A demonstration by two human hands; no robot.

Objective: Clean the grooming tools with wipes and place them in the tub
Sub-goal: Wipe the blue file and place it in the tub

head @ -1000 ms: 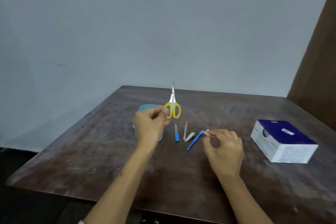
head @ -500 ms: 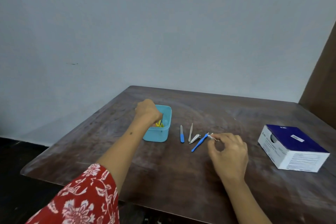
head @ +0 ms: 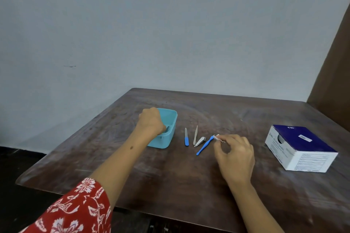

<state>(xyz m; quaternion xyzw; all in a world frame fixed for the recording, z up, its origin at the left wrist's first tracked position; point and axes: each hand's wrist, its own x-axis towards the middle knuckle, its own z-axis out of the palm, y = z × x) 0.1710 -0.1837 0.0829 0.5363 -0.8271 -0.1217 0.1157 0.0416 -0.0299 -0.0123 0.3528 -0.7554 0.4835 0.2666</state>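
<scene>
The tub (head: 170, 130) was light blue, and the sleeve (head: 75, 208) at seven o'clock was red with a white floral pattern. At center lay a nail file (head: 186, 137) with a blue handle, a beige stick (head: 195, 135), a silver nail clipper (head: 200, 141) and a blue-handled tool (head: 204, 146), beside a white wipe (head: 217, 136). The box (head: 301, 147) at three o'clock was dark blue on top with white sides, the table (head: 189, 185) dark brown and the wall (head: 170, 24) pale grey-blue.
</scene>
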